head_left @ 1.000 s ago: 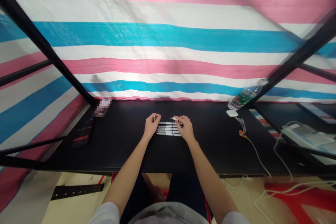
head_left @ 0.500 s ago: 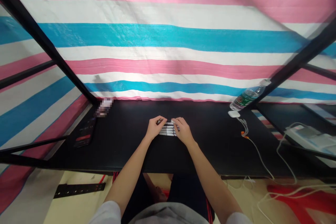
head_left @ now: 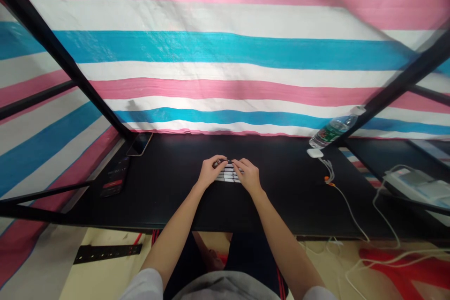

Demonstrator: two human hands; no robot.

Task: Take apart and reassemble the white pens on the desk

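Pens [head_left: 229, 177], white-barrelled with dark ends: one row, side by side, on the black table [head_left: 168, 206], directly at 12 o'clock from the person's body.

- Far pen [head_left: 228, 163]: at the 12 o'clock edge of the row, long axis 9 to 3 o'clock, parallel to the rest. Pinched at both ends, as far as so small a detail shows (whether it is clear of the table cannot be told).
- Left hand [head_left: 210, 174]: at the row's 9 o'clock end, fingers curled shut on the far pen's left part.
- Right hand [head_left: 250, 177]: at the 3 o'clock end, fingertips closed on the same pen's right part, palm over the right ends of the nearer pens. Both hands stand equally close; their fingertips nearly meet over the middle.
- Phone [head_left: 139, 144]: at 10 o'clock, well apart, near the table's back corner.
- Water bottle [head_left: 332, 130]: at 2 o'clock, tilted against the black frame.
- White charger [head_left: 314, 153]: just before the bottle, its cable [head_left: 346, 201] trailing off the front edge.
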